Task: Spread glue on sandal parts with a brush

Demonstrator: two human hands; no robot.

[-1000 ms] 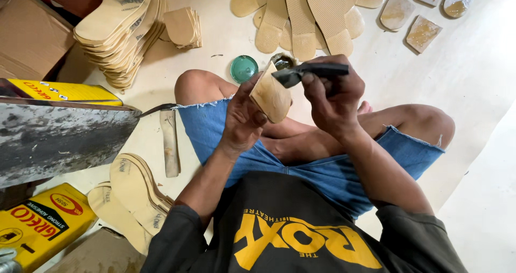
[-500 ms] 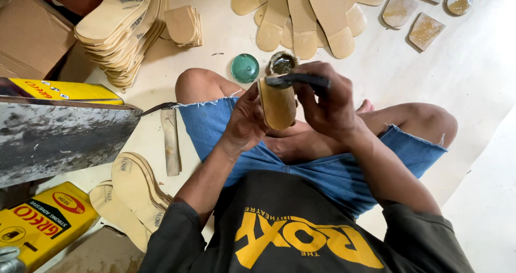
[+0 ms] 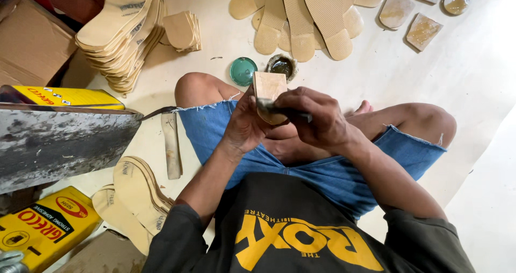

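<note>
Left hand (image 3: 244, 125) grips a tan heel-shaped sole piece (image 3: 269, 90); right hand (image 3: 317, 120) clamps a dark brush (image 3: 279, 109) against it. Pale floor (image 3: 376, 79), insole stack (image 3: 121, 31) far left, glue pot (image 3: 282, 66) beyond.

Brightness: you work in even, soft daylight; the pale floor (image 3: 473, 90) looks bright, nothing is blown out.
Source: light seems to reach you from the far side, beyond your hands.
Shadows: soft shade lies under your right hand (image 3: 317, 120) and left hand (image 3: 244, 125), on your lap; the sole stack (image 3: 123, 31) throws a faint shadow.
Glare: wet shine on the glue pot (image 3: 282, 66) just beyond your grip, and on the coated pieces (image 3: 424, 31) far right.
Focus: sharp at your hands; slight blur there.
Distortion: wide-angle bending at the edges; the metal slab (image 3: 59, 144) to your left looks stretched.
</note>
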